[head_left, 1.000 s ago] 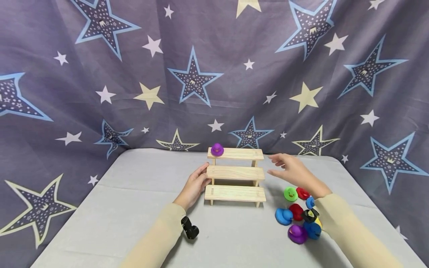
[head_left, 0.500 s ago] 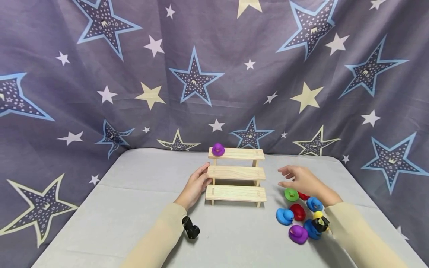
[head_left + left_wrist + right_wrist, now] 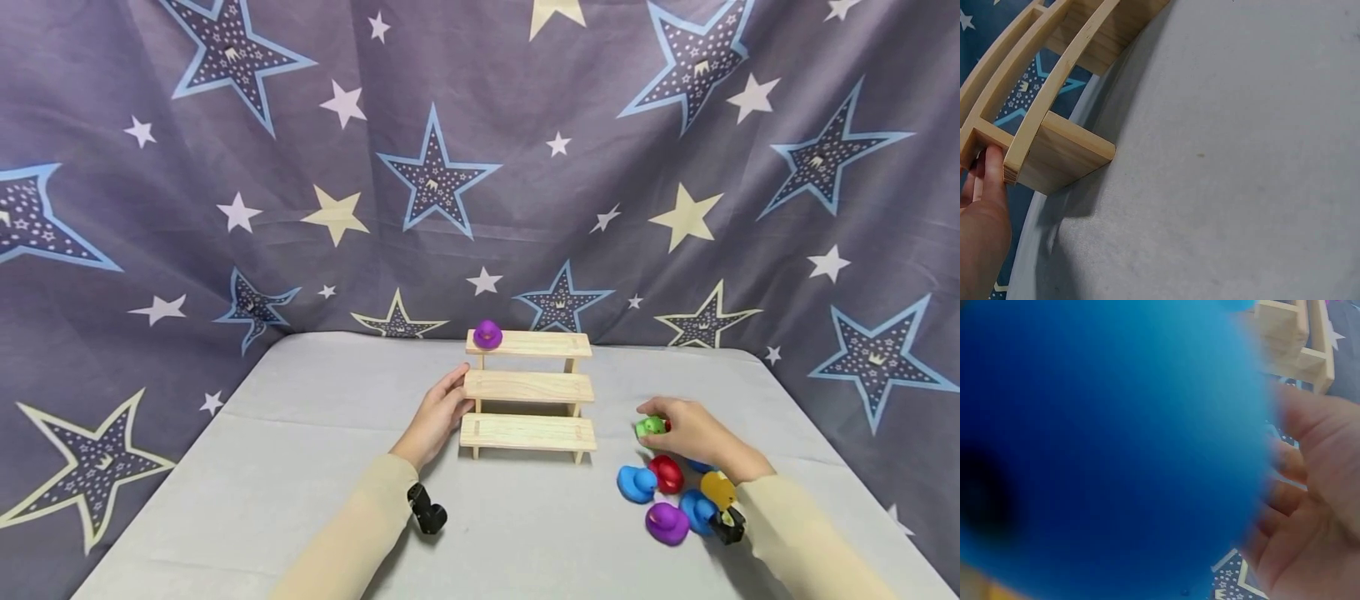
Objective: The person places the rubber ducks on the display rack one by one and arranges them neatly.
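Observation:
A three-tier wooden shelf [image 3: 528, 385] stands on the cloth-covered table, with a purple rubber duck [image 3: 487, 334] at the left of its top step. My left hand [image 3: 435, 417] holds the shelf's left side by the middle step; in the left wrist view its fingers reach round the wooden frame [image 3: 1038, 112]. At the right, my right hand [image 3: 693, 433] has thumb and fingers around a green rubber duck [image 3: 649, 427], pinching it at table level. A blue duck [image 3: 1116, 437] fills much of the right wrist view and hides what the fingertips hold.
Near my right wrist lie more rubber ducks: a blue one [image 3: 637, 484], a red one [image 3: 666, 474], a purple one [image 3: 667, 524], another blue one [image 3: 697, 510] and a yellow one [image 3: 718, 490]. A star-patterned curtain [image 3: 480, 167] hangs behind the table.
My right hand has moved from beside the shelf's upper steps down and to the right, and its fingers have closed around the green duck. My left hand stays on the shelf.

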`<state>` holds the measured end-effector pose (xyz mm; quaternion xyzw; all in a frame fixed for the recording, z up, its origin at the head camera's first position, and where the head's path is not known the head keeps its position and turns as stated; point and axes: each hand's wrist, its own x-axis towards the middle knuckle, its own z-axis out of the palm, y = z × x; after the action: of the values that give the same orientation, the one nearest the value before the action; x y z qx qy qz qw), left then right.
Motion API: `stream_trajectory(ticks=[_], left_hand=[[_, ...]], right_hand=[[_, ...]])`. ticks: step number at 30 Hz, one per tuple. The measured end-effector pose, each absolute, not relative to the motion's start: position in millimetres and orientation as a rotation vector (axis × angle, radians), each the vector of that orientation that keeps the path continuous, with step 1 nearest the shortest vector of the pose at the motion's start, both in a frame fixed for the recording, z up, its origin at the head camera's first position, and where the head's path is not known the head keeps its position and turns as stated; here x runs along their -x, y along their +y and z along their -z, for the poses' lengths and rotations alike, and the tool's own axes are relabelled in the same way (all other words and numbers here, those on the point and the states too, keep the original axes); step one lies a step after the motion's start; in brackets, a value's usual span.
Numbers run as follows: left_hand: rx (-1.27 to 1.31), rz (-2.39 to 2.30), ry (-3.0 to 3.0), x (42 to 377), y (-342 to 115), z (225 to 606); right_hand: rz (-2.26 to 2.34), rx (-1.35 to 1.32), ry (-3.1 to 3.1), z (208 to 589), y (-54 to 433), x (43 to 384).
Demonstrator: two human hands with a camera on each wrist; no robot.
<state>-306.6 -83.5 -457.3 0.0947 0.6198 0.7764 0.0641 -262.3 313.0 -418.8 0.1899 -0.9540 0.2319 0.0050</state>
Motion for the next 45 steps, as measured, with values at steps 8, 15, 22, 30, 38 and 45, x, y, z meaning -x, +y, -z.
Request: stream_trajectory(ticks=[8, 15, 22, 30, 38, 45], left_hand=[[-0.281, -2.324, 1.888, 306.0, -84.3, 455.4], [-0.293, -2.333, 1.885, 305.9, -83.0, 456.2], [-0.28, -2.33, 1.894, 305.6, -82.5, 456.5], [-0.286, -2.33, 1.904, 306.3, -82.7, 456.9], [-0.273, -2.326, 1.899, 306.4, -82.4, 456.4], [-0.281, -2.331, 1.892, 306.6, -82.7, 457.1]], right_hand=[[-0.582, -0.624, -3.008, 421.1, 311.5, 261.3], [-0.524, -0.636, -3.001, 425.1, 312.9, 265.3], [-0.542, -0.636, -3.008, 424.0, 312.6, 264.9], [-0.549, -0.628, -3.002, 420.4, 311.3, 264.0], [-0.596, -0.613, -3.038, 412.5, 308.5, 263.5], [-0.603, -0.636, -3.033, 395.9, 307.8, 265.3]])
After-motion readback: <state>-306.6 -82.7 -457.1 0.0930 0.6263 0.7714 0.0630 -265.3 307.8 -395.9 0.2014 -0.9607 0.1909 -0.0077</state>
